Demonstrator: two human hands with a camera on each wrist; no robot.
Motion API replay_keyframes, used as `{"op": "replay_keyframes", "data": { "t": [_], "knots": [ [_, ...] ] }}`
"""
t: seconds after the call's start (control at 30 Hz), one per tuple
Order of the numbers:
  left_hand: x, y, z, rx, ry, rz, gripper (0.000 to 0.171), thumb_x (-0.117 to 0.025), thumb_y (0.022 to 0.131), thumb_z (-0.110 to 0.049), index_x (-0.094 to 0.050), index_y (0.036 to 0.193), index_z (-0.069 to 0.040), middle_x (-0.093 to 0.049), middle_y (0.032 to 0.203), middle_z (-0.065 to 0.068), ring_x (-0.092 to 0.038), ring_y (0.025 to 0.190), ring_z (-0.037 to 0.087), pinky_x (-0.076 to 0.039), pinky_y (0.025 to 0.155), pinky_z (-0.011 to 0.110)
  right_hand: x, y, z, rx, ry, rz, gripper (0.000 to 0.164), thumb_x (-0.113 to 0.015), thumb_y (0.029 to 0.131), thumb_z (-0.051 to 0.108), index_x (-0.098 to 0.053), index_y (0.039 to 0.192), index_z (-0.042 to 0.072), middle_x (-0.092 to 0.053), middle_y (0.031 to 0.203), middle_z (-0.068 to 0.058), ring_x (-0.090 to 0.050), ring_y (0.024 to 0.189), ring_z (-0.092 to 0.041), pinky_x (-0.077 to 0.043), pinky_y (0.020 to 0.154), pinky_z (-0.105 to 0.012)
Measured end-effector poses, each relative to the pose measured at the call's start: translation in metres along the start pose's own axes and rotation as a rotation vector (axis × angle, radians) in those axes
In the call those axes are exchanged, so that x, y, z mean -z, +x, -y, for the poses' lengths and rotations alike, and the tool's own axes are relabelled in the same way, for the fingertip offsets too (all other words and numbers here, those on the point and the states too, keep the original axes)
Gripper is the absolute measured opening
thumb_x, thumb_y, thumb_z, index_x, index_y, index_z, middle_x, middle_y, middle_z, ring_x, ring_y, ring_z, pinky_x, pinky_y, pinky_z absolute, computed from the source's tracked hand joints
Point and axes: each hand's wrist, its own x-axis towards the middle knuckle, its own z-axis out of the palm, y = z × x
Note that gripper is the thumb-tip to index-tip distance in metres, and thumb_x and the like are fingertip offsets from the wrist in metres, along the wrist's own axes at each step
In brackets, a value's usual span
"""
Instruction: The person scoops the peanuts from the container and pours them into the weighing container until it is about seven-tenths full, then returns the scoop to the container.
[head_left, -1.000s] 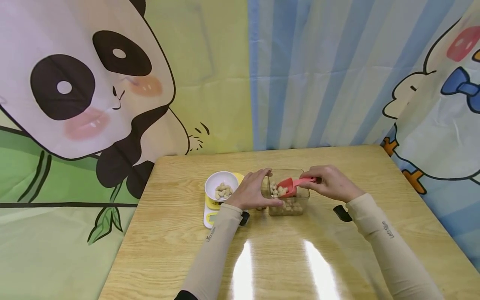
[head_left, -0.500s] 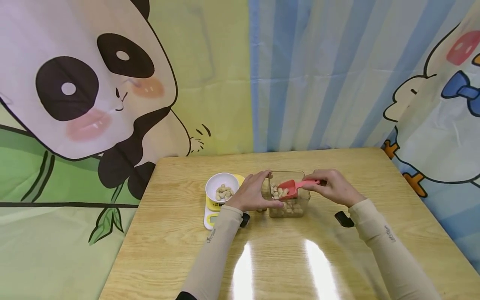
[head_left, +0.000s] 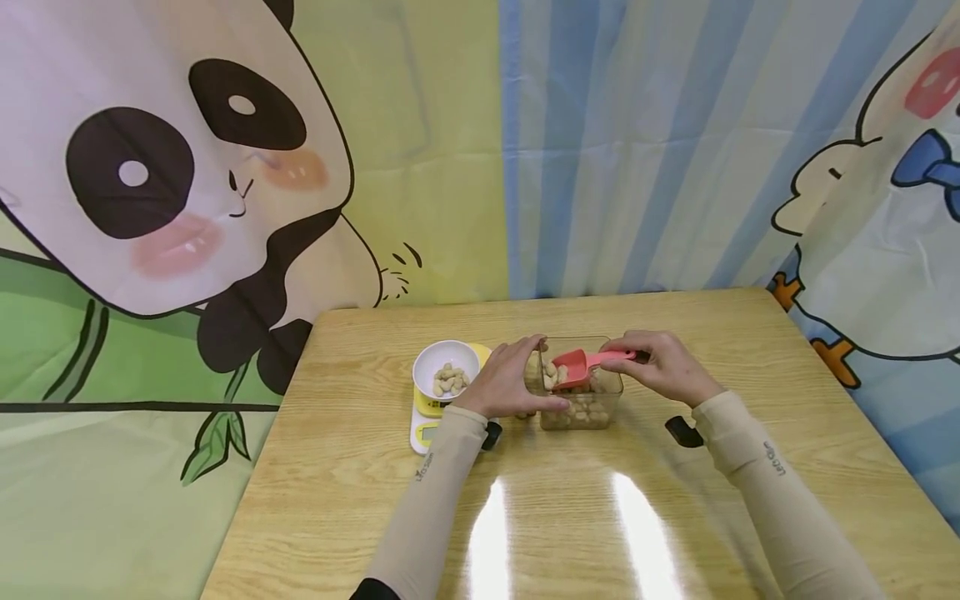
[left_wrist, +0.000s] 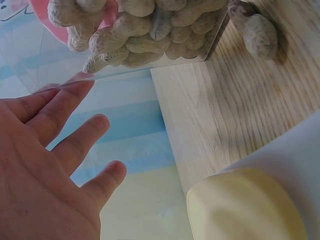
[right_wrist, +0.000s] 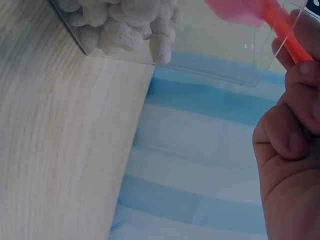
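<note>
My right hand [head_left: 667, 365] grips the handle of a pink scoop [head_left: 576, 367] inside a clear plastic container [head_left: 581, 412]. Unshelled peanuts [right_wrist: 125, 31] fill the container's lower part, and some lie at the scoop's front edge. On the container's left side is my left hand [head_left: 504, 379], its thumb across the front wall and fingertips at the back left corner. The left wrist view shows these fingers nearly straight against the wall, with the thumb hidden. Beside this hand, a white bowl [head_left: 427, 360] holding several peanuts [head_left: 450, 381] sits on a yellow and white kitchen scale [head_left: 420, 431].
A couple of loose peanuts [left_wrist: 255, 35] lie on the wooden table [head_left: 570, 517] between the container and the scale. The table's far edge meets a hanging cloth [head_left: 450, 208] printed with a panda and stripes.
The scoop has shifted slightly within the container, its bowl moving among the peanuts as my right hand moves a little. My left hand has stayed at the container's left side.
</note>
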Motion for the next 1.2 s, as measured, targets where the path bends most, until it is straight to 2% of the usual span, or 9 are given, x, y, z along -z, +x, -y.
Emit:
{"op": "replay_keyframes", "data": {
  "t": [0.27, 0.47, 0.73, 0.83, 1.07, 1.13, 1.2],
  "knots": [
    [-0.001, 0.001, 0.001, -0.002, -0.011, -0.005, 0.118, -0.062, 0.066, -0.092, -0.029, 0.159, -0.027, -0.047, 0.149, -0.01, -0.044, 0.137, 0.018, -0.031, 0.118, 0.045, -0.001, -0.009, -0.005, -0.125, 0.103, -0.004, 0.023, -0.075, 0.094, 0.028, -0.077, 0.116, 0.02, -0.071, 0.098, 0.003, -0.057, 0.067, -0.018, -0.051, 0.057, -0.03],
    [-0.001, 0.002, 0.001, -0.003, -0.01, -0.008, 0.119, -0.062, 0.066, -0.092, -0.028, 0.159, -0.026, -0.047, 0.15, -0.01, -0.044, 0.138, 0.017, -0.027, 0.12, 0.043, 0.001, -0.011, -0.007, -0.161, 0.138, -0.023, 0.028, -0.075, 0.094, 0.028, -0.075, 0.12, 0.015, -0.072, 0.104, 0.0, -0.056, 0.068, -0.018, -0.049, 0.057, -0.03],
    [-0.001, 0.002, 0.0, 0.0, -0.006, -0.003, 0.118, -0.064, 0.066, -0.09, -0.029, 0.159, -0.026, -0.047, 0.149, -0.01, -0.045, 0.137, 0.017, -0.025, 0.121, 0.042, -0.001, -0.011, -0.009, -0.181, 0.162, -0.048, 0.023, -0.075, 0.094, 0.028, -0.076, 0.116, 0.024, -0.072, 0.105, 0.001, -0.054, 0.065, -0.019, -0.048, 0.054, -0.03],
    [-0.001, 0.002, 0.001, -0.003, -0.005, -0.002, 0.117, -0.065, 0.067, -0.089, -0.028, 0.159, -0.026, -0.047, 0.149, -0.01, -0.045, 0.137, 0.017, -0.025, 0.121, 0.042, -0.001, -0.008, -0.007, -0.133, 0.114, -0.033, 0.022, -0.075, 0.094, 0.027, -0.077, 0.115, 0.023, -0.071, 0.097, 0.004, -0.055, 0.064, -0.016, -0.049, 0.054, -0.029],
    [-0.001, 0.003, 0.002, -0.001, -0.003, -0.008, 0.117, -0.062, 0.065, -0.092, -0.03, 0.157, -0.027, -0.048, 0.146, -0.011, -0.046, 0.135, 0.015, -0.027, 0.12, 0.04, 0.006, 0.004, 0.008, 0.137, -0.098, 0.05, 0.017, -0.076, 0.093, 0.02, -0.077, 0.11, 0.021, -0.056, 0.073, 0.014, -0.046, 0.057, -0.006, -0.043, 0.052, -0.025],
    [-0.002, 0.002, 0.002, -0.001, -0.01, -0.011, 0.116, -0.061, 0.065, -0.093, -0.031, 0.156, -0.028, -0.049, 0.145, -0.012, -0.047, 0.133, 0.014, -0.029, 0.118, 0.04, 0.007, 0.006, 0.01, 0.159, -0.109, 0.068, 0.016, -0.076, 0.093, 0.02, -0.078, 0.109, 0.02, -0.054, 0.072, 0.015, -0.046, 0.056, -0.005, -0.043, 0.051, -0.024],
    [-0.002, 0.001, 0.002, -0.003, -0.02, -0.012, 0.115, -0.061, 0.064, -0.093, -0.033, 0.155, -0.028, -0.049, 0.144, -0.012, -0.047, 0.132, 0.014, -0.031, 0.117, 0.041, 0.007, 0.006, 0.01, 0.138, -0.088, 0.089, 0.015, -0.076, 0.093, 0.021, -0.078, 0.108, 0.02, -0.056, 0.072, 0.014, -0.046, 0.057, -0.005, -0.043, 0.052, -0.024]
  ]
}}
